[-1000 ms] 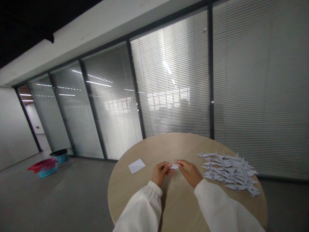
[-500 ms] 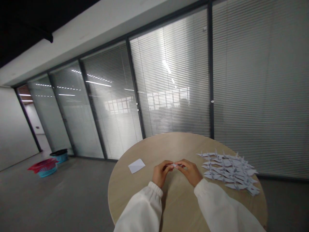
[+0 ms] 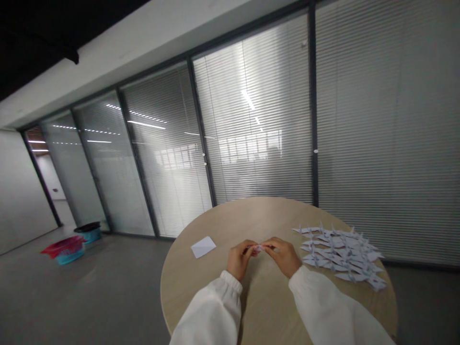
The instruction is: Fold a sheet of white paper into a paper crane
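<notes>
Above the middle of the round wooden table, my left hand and my right hand face each other, their fingertips pinched. Between them is a small piece of folded paper, mostly covered by the fingers; its exact shape is too small to make out. Off to the right of my right hand lie many folded paper cranes, packed in overlapping rows with their points up. A flat white sheet of paper with a crease rests left of my left hand.
Two blue bins stand on the floor at the left, one with a red liner and one with a black liner. Glass partitions with blinds run behind the table's far edge.
The fingers have shifted slightly around the folded paper, and a little more of it shows near my left fingertips. Sheet and cranes stay where they were.
</notes>
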